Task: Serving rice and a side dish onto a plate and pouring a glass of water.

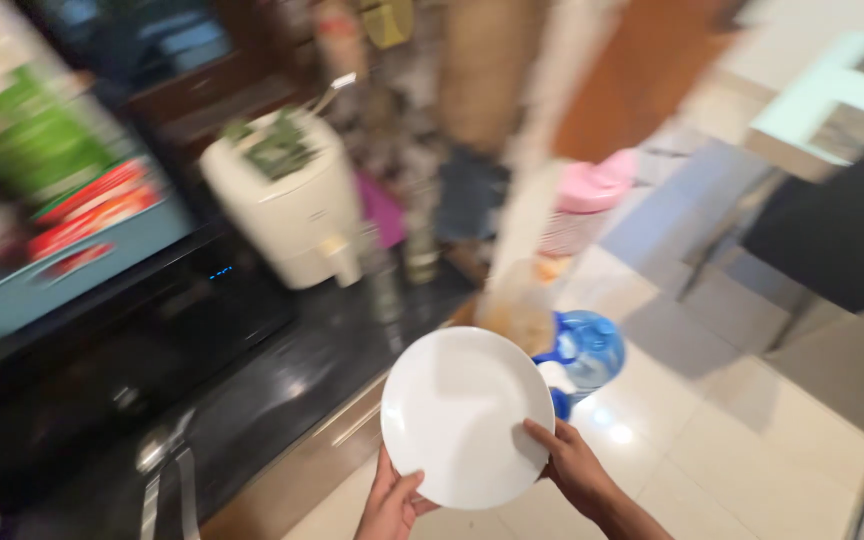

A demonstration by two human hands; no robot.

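Observation:
A round white plate [464,412] is held out in front of me, its face tilted toward the camera. My left hand [390,505] grips its lower left rim, thumb on the front. At the lower right rim my right hand [574,465] holds on, with the thumb lying across the plate's edge. The plate hovers over the edge of a black glossy counter [282,385] and the tiled floor. The whole view is motion-blurred.
A white countertop appliance [297,200] stands on the counter, with a black oven or microwave [112,340] to its left. A blue water jug [584,350] sits on the floor behind the plate, and a pink-lidded container [592,200] beyond. A dark chair [832,230] stands at right.

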